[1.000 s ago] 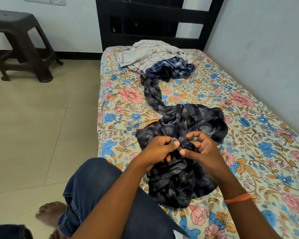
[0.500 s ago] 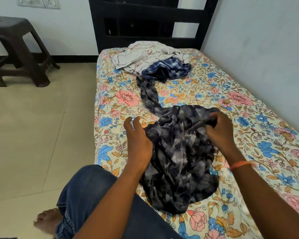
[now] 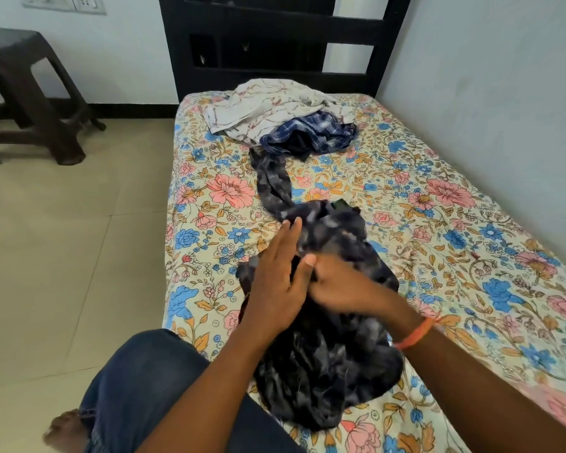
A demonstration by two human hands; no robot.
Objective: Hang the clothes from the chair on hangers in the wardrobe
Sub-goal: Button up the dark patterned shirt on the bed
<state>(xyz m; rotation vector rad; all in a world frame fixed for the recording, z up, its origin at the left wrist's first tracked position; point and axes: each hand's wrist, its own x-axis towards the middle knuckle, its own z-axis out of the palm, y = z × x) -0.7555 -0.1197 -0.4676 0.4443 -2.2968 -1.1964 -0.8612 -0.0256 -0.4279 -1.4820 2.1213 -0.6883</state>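
Note:
A dark blue-grey mottled garment [image 3: 334, 358] lies crumpled on the floral bed sheet [image 3: 445, 230] in front of me, with one long sleeve stretched toward the headboard. My left hand [image 3: 276, 279] rests flat on its left part, fingers straight. My right hand [image 3: 343, 289], blurred and with an orange band at the wrist, grips a fold of the garment just beside my left thumb, fingertips partly hidden. Farther up the bed lie a blue checked garment [image 3: 311, 137] and a white patterned garment [image 3: 268, 106]. No hanger or wardrobe is in view.
A black headboard [image 3: 275, 27] closes the far end of the bed and a pale wall runs along its right side. A dark plastic stool [image 3: 30, 93] stands on the tiled floor at the left. My jeans-clad knee [image 3: 144, 380] is at the bed's near edge.
My hands parted from a two-handed pinch and spread across the garment, then came together again. My right hand has drawn a fold leftward to the middle; my left hand now lies flat on the cloth.

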